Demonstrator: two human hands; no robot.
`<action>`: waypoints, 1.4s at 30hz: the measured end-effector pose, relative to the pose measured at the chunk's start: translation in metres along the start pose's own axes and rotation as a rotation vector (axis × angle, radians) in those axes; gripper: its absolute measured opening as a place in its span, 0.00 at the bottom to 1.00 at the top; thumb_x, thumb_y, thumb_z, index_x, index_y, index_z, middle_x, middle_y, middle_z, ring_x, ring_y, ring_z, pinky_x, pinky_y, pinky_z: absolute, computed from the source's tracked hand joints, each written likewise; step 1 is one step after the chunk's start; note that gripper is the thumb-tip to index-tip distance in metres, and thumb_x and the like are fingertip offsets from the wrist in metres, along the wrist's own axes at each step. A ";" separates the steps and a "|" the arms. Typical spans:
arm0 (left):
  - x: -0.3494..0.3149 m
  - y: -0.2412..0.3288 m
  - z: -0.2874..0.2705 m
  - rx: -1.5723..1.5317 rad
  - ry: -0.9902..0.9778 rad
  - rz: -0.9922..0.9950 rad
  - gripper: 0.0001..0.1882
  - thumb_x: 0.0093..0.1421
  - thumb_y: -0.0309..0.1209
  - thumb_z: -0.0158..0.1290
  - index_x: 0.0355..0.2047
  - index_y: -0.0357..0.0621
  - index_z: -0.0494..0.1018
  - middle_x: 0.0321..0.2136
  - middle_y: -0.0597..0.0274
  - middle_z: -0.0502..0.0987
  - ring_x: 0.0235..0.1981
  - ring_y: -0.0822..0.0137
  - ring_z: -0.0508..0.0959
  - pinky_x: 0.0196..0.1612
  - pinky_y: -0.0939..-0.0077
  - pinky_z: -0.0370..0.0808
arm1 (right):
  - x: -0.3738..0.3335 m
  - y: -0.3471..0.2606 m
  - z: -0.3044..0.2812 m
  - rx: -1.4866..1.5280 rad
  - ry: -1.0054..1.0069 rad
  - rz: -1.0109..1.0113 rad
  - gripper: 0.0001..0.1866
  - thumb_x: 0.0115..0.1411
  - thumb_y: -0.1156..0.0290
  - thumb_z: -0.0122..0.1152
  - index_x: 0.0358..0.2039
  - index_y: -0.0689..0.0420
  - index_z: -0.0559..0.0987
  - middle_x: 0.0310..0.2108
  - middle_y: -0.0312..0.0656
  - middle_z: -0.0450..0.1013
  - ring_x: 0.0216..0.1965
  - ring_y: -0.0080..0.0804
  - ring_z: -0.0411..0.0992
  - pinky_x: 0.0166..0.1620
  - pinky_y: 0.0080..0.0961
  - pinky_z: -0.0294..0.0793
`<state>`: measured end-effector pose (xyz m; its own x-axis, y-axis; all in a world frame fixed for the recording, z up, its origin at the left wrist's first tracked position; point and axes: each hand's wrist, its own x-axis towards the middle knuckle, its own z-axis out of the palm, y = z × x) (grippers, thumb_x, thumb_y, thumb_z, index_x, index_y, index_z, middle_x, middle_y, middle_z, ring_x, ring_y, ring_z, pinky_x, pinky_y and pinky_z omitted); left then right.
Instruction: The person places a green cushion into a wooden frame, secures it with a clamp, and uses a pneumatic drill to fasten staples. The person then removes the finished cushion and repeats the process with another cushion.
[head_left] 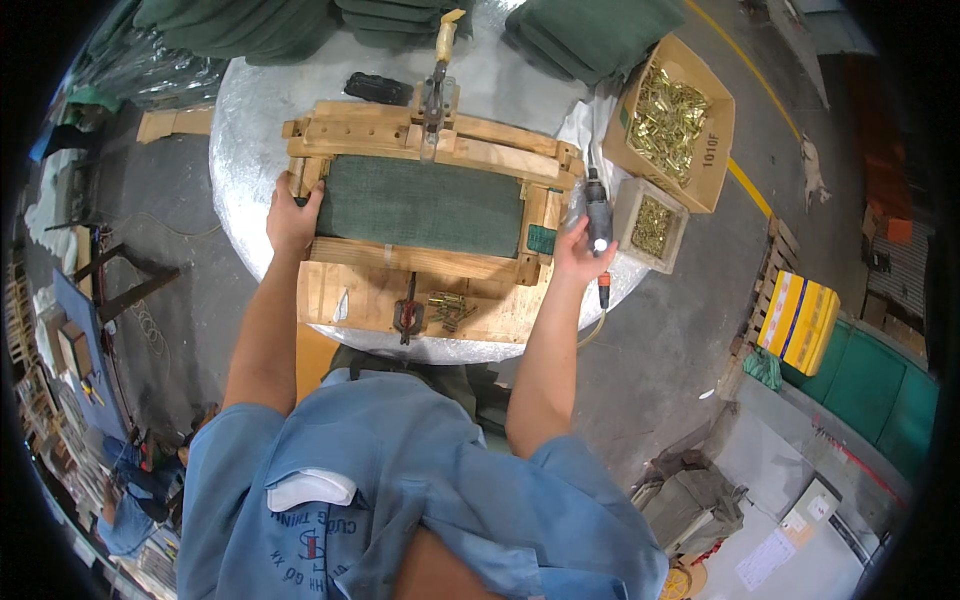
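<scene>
A wooden clamping frame (pixel 455 262) lies on a round table, with a dark green fabric-covered panel (pixel 425 203) inside it. My left hand (pixel 293 215) grips the frame's left end, thumb on the inner side. Just past the frame's right end, my right hand (pixel 582 250) has its fingers around the lower body of a black air screwdriver (pixel 598 207), whose tip points away from me. An orange connector joins its hose below. A toggle clamp (pixel 433 105) is mounted on the far rail, and a second clamp (pixel 407 312) stands on the near wooden board (pixel 375 285).
Brass-coloured fasteners (pixel 450 308) lie on the near board. At right are a cardboard box (pixel 718 135) of similar fasteners and a smaller bin (pixel 670 262) of small ones. Stacked green panels (pixel 590 35) and a black object (pixel 378 88) sit on the table's far side.
</scene>
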<state>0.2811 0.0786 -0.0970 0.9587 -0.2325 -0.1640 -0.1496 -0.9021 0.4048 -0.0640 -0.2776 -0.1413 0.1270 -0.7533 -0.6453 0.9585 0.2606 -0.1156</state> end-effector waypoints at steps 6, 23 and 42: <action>-0.016 0.009 -0.007 -0.059 -0.012 -0.050 0.43 0.63 0.59 0.58 0.69 0.48 0.63 0.59 0.47 0.77 0.57 0.44 0.79 0.57 0.53 0.76 | -0.049 -0.031 -0.014 -0.513 0.090 0.133 0.32 0.70 0.64 0.60 0.67 0.68 0.62 0.69 0.49 0.61 0.64 0.45 0.69 0.65 0.31 0.79; -0.010 0.009 -0.015 -0.120 -0.042 -0.106 0.41 0.61 0.57 0.61 0.68 0.50 0.65 0.54 0.45 0.79 0.52 0.43 0.81 0.53 0.52 0.78 | -0.027 0.342 0.259 -1.533 -0.700 0.358 0.32 0.71 0.47 0.57 0.63 0.59 0.66 0.51 0.57 0.75 0.46 0.47 0.77 0.56 0.46 0.75; -0.001 -0.009 -0.002 -0.075 -0.061 0.030 0.44 0.64 0.60 0.56 0.70 0.46 0.58 0.58 0.41 0.73 0.57 0.41 0.76 0.54 0.46 0.78 | -0.246 0.119 -0.104 -1.774 -0.483 0.323 0.19 0.73 0.57 0.60 0.55 0.58 0.76 0.44 0.38 0.78 0.45 0.26 0.74 0.51 0.24 0.73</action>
<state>0.2821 0.0878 -0.0984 0.9370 -0.2833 -0.2044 -0.1576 -0.8649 0.4765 -0.0076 0.0018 -0.0749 0.5834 -0.5541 -0.5938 -0.4244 0.4153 -0.8046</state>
